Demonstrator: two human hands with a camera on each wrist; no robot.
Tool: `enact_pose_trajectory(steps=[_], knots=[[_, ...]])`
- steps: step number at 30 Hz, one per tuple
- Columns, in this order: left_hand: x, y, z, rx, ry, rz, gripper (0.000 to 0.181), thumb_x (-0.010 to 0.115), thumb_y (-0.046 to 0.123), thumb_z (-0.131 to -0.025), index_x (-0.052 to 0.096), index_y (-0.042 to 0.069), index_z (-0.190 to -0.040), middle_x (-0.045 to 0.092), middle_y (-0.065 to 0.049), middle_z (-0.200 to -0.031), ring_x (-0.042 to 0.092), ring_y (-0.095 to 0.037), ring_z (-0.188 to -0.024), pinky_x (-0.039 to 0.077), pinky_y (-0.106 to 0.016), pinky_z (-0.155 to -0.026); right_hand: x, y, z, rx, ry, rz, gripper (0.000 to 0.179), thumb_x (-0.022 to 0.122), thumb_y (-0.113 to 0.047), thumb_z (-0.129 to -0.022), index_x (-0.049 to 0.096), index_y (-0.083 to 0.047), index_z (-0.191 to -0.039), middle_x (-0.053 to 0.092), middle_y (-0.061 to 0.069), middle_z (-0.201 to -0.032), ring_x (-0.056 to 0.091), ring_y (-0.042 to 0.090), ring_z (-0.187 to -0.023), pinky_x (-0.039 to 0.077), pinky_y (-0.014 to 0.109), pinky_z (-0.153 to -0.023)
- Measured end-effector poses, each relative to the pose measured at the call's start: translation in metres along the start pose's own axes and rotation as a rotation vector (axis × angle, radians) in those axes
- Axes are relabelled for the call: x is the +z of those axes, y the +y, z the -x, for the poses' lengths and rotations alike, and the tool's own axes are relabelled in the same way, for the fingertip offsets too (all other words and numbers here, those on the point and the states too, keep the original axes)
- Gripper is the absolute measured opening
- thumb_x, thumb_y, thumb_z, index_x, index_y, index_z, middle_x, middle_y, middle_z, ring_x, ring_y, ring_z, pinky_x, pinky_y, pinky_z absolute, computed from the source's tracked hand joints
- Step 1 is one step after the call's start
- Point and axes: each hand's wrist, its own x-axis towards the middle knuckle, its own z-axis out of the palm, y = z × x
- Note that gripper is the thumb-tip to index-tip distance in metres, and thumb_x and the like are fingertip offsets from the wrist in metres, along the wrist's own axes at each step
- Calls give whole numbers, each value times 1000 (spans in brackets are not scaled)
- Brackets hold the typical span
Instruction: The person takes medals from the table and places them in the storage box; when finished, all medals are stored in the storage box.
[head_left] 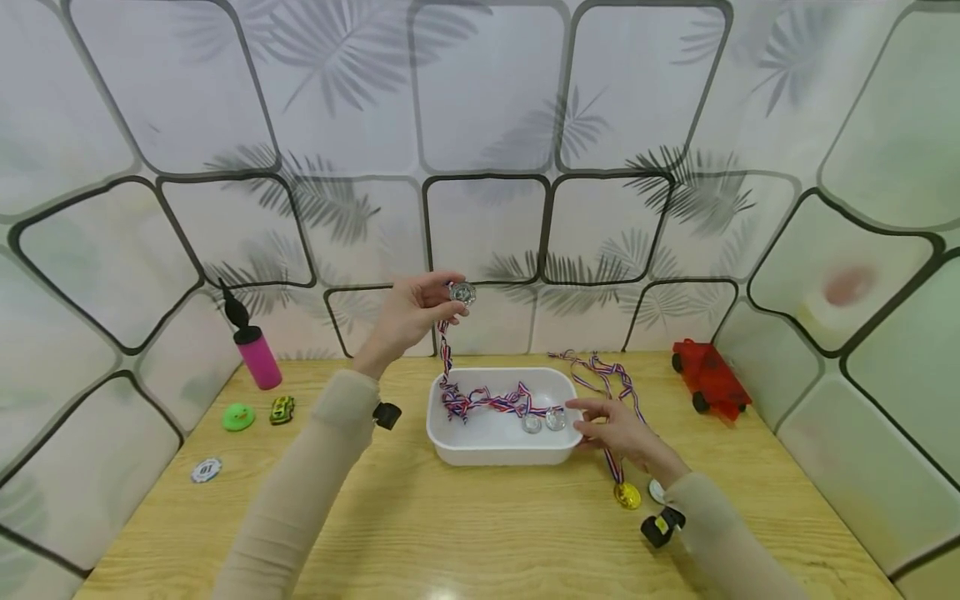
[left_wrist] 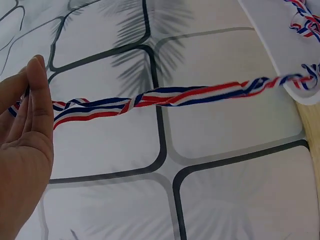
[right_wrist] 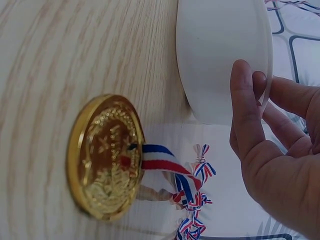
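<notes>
1. One silver medal (head_left: 462, 293) is held up above the far left part of the tray (head_left: 502, 457), its ribbon (head_left: 447, 358) trailing down into it.
2. Expect the medal to be fairly light but stiff, with a smooth face that could slip; its edge looks the best place to take hold. The ribbon should be soft and limp, prone to snagging where it is twisted.
3. Left grip (head_left: 420, 310): thumb and fingers pinch the medal, parted only slightly. The wrist view hides the medal behind the fingers, so the exact contact is hard to tell.
4. Right grip (head_left: 618, 429): pinches the tray's right rim, narrowly parted across the thin wall. The tray is probably light and rigid, so the rim suits a steadying hold.
5. Two loose medals (head_left: 555, 418) lie at the tray's right; a gold medal (head_left: 627, 496) rests on the tabletop (head_left: 450, 533), near and right of it.
</notes>
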Motion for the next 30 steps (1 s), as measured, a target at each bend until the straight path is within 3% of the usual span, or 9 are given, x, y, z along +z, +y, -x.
enact_pose_trajectory(steps=[6, 13, 23, 26, 30], knots=[[15, -17, 4, -58, -106, -47, 38, 61, -1, -94, 58, 3, -132, 71, -21, -95, 70, -13, -76, 59, -32, -67, -1, 0, -2, -3, 1, 3, 43, 56, -2, -98, 48, 7, -139, 50, 15, -102, 66, 16, -80, 60, 40, -80], [30, -36, 8, -137, -223, -57, 35, 57, -6, -94, 59, -1, -129, 70, -23, -94, 69, -16, -76, 57, -56, -79, -1, 1, -2, -9, 6, 5, 43, 56, -2, -98, 48, 7, -139, 50, 15, -101, 66, 16, -79, 60, 41, -80], [48, -62, 10, -259, -300, -143, 34, 55, -5, -96, 59, 2, -128, 70, -21, -101, 69, -17, -77, 59, -50, -79, 1, 1, 1, -1, 4, 2, 44, 57, -3, -97, 48, 6, -139, 53, 18, -107, 66, 16, -80, 60, 42, -81], [53, -68, 10, -277, -312, -188, 32, 51, -3, -97, 60, 3, -128, 69, -22, -100, 66, -24, -72, 58, -46, -69, 1, 0, 1, -1, 3, -1, 44, 57, -3, -97, 48, 6, -139, 53, 19, -107, 66, 16, -80, 60, 43, -81], [61, -77, 10, -290, -307, -258, 32, 46, -2, -99, 62, 7, -126, 68, -23, -96, 59, -30, -66, 48, -28, -52, 1, 0, 1, -7, 5, 0, 44, 57, -2, -97, 48, 7, -139, 53, 19, -108, 66, 16, -80, 60, 42, -81]])
